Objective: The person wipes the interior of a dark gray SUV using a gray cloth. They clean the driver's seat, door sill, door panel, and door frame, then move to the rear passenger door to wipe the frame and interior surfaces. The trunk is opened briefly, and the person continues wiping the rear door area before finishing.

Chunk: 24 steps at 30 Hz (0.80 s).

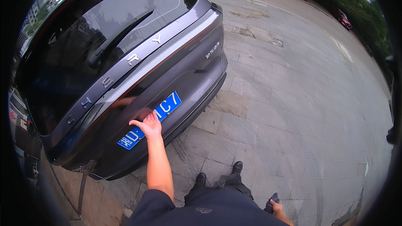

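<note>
A dark grey car's closed tailgate [190,84] stands before me on the left. My left hand [150,126] reaches up to it, palm turned upward and thumb stretched out to the left. Its fingertips are at the tailgate just above the blue licence plate [171,104], and the hand covers the plate's middle. Whether the fingertips press on the panel cannot be made out. Low at my right side, my right hand [276,207] is closed around a small dark grey thing [271,201], perhaps a cloth; its kind does not show clearly.
The rear wiper [121,35] lies across the car's back window. Below the plate runs the black bumper edge [197,121]. Grey stone paving [301,113] stretches to the right, with broken slabs [259,35] farther off. A red car [344,19] stands by the far trees.
</note>
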### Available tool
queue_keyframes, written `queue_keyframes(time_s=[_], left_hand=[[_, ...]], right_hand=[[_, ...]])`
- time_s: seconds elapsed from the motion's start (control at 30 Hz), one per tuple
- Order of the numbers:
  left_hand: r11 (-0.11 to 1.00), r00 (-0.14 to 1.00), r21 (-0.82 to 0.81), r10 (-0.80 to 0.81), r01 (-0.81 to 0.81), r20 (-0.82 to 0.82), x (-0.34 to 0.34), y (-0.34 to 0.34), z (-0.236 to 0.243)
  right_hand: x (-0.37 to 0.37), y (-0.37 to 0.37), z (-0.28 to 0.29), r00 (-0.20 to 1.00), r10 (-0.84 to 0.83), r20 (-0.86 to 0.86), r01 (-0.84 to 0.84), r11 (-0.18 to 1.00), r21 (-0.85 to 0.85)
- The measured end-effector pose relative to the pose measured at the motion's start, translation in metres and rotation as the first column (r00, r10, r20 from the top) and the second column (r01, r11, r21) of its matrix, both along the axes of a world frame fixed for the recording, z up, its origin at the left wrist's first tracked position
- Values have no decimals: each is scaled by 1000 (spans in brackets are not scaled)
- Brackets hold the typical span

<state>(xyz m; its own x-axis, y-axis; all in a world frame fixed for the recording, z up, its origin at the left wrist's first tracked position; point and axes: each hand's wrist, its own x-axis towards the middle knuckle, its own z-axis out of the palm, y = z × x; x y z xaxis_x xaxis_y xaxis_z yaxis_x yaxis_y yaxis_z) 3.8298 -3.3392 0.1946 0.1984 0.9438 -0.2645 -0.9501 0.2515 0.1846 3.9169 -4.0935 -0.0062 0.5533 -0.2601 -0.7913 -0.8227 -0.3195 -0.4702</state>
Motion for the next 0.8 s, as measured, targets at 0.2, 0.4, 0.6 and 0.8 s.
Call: queue_keyframes(time_s=[0.2,0.4,0.6,0.8], left_hand=[[972,983,-145,184,-183,-6,22,3,26],[961,973,-159,212,-225,-94,22,-2,33],[963,976,-172,217,-209,31,32,-11,35],[934,939,-168,333,-315,88,39,-19,49]], right_hand=[[199,-3,-39,942,19,334,-110,960,256],[301,7,-20,923,200,329,-270,945,183],[313,32,-30,972,172,162,-200,965,172],[308,60,-37,954,299,33,-301,942,146]])
